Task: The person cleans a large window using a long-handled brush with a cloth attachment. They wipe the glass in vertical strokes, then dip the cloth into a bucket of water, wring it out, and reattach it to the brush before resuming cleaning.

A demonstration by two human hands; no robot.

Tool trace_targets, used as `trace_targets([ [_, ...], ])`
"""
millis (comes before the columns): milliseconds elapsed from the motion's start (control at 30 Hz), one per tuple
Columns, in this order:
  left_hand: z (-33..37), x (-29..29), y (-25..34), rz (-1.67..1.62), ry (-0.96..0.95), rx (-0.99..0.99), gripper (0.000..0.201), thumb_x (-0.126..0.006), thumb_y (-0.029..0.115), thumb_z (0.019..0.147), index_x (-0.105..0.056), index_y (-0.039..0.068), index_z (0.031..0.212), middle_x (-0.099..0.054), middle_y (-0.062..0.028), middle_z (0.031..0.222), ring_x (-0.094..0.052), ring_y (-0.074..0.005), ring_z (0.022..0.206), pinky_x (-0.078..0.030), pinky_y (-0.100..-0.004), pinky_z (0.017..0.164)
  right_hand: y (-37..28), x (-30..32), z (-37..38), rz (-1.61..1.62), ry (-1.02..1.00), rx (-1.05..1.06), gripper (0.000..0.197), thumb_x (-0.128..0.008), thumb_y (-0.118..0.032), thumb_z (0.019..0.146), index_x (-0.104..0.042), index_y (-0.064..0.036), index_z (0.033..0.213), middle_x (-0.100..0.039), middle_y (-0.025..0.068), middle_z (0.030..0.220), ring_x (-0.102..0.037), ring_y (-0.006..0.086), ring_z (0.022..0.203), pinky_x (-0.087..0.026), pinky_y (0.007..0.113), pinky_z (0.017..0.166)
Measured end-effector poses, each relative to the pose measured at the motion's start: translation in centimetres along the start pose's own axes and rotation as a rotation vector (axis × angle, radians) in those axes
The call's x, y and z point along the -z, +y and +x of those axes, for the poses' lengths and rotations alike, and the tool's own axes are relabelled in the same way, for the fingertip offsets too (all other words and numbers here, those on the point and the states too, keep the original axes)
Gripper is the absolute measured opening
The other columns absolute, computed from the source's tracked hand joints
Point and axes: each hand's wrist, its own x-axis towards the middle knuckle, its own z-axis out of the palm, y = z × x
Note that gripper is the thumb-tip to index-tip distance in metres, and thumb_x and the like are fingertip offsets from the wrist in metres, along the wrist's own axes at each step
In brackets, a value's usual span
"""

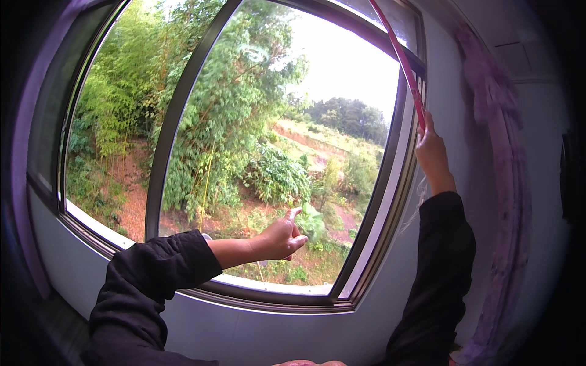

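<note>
My right hand point(432, 149) is raised at the right side of the window frame, its fingers wrapped round the lower end of a long, thin red pole point(400, 52). The pole slants up and to the left and leaves the picture at the top, so its far end is hidden. In front of the window glass point(244, 152), my left hand point(282, 238) hangs with nothing visible in it. Its fingers are partly bent, with the forefinger and another digit held apart. Dark sleeves cover both forearms.
A dark-framed sliding window point(168, 116) fills most of the view, with trees and a slope outside. Purple curtains point(497, 122) hang at the right, beside a pale wall point(262, 335). The sill track point(274, 302) runs along the window's bottom.
</note>
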Motion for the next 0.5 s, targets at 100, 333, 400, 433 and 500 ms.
trace_targets([
  [100, -0.1, -0.7, -0.3, 0.013, -0.026, -0.01, 0.076, -0.058, 0.012, 0.091, -0.007, -0.013, 0.142, -0.059, -0.0113, 0.074, -0.058, -0.0163, 0.05, -0.05, -0.0302, 0.051, 2.5, 0.6, -2.7, 0.002, -0.033, 0.019, 0.049, -0.043, -0.018, 0.099, -0.027, -0.0098, 0.145, -0.066, 0.0267, 0.098, -0.065, 0.044, 0.083, -0.055, 0.048, 0.072],
  [333, 0.2, -3.5, -1.2, 0.007, -0.12, -0.013, 0.076, -0.059, 0.014, 0.091, -0.01, -0.009, 0.143, -0.06, -0.0125, 0.074, -0.059, -0.018, 0.052, -0.05, -0.0312, 0.05, 7.7, 4.4, -13.1, 0.026, -0.097, -0.054, 0.05, -0.042, -0.017, 0.1, -0.025, -0.0083, 0.147, -0.06, 0.0273, 0.117, -0.063, 0.0422, 0.098, -0.055, 0.044, 0.082],
  [400, 0.3, -4.4, -1.3, -0.014, -0.151, -0.025, 0.076, -0.059, 0.015, 0.091, -0.01, -0.009, 0.143, -0.06, -0.0124, 0.076, -0.06, -0.0187, 0.052, -0.05, -0.0314, 0.05, 8.2, 5.0, -16.0, 0.046, -0.107, -0.082, 0.05, -0.042, -0.017, 0.1, -0.025, -0.0085, 0.147, -0.057, 0.0264, 0.123, -0.061, 0.0415, 0.103, -0.054, 0.043, 0.086],
  [433, -0.1, -4.6, -1.2, -0.011, -0.151, -0.025, 0.075, -0.059, 0.015, 0.091, -0.01, -0.009, 0.143, -0.06, -0.0121, 0.076, -0.06, -0.0187, 0.052, -0.05, -0.0314, 0.05, 8.1, 5.1, -17.3, 0.069, -0.116, -0.104, 0.05, -0.042, -0.017, 0.101, -0.025, -0.0086, 0.147, -0.056, 0.0257, 0.126, -0.06, 0.0409, 0.106, -0.053, 0.043, 0.088],
  [500, -0.2, -5.5, -0.9, -0.035, -0.193, -0.018, 0.075, -0.06, 0.016, 0.09, -0.012, -0.008, 0.143, -0.061, -0.0121, 0.077, -0.061, -0.019, 0.053, -0.051, -0.0322, 0.052, 9.3, 6.0, -19.5, 0.013, -0.107, -0.065, 0.05, -0.041, -0.019, 0.102, -0.024, -0.0086, 0.147, -0.052, 0.0234, 0.132, -0.057, 0.0384, 0.114, -0.051, 0.042, 0.093],
])
